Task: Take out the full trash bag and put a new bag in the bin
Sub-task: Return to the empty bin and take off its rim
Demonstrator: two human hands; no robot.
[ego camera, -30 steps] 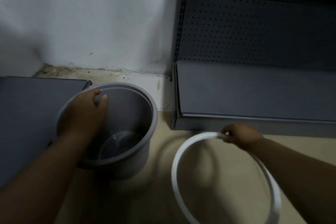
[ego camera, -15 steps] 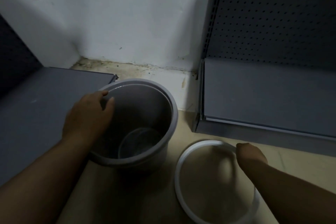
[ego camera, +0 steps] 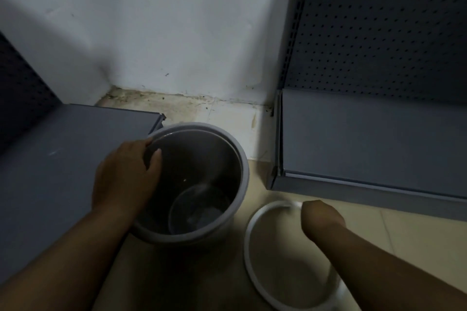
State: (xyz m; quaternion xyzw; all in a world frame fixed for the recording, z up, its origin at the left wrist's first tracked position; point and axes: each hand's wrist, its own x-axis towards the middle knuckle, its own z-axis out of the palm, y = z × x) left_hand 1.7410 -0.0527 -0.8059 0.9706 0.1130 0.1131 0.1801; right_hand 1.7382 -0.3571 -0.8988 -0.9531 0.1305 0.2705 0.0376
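A round grey bin (ego camera: 243,166) stands on the pale floor in the corner. Its dark inside shows only a glossy bottom, with no bag visible. My left hand (ego camera: 126,177) grips the bin's left rim, thumb inside and fingers over the edge. To the right of the bin a white plastic ring (ego camera: 249,242) is low over the floor. My right hand (ego camera: 321,217) holds the ring at its far edge. That hand's fingers are curled under and hidden.
A low grey metal shelf (ego camera: 63,159) touches the bin on the left. Another grey shelf with a perforated back panel (ego camera: 366,141) stands to the right. The white wall (ego camera: 177,33) closes the corner behind, with dirty floor tiles (ego camera: 227,113) at its foot.
My right hand has lowered the white ring from a tilted, raised position down beside the bin. My left hand stays on the bin's rim. The camera moved closer.
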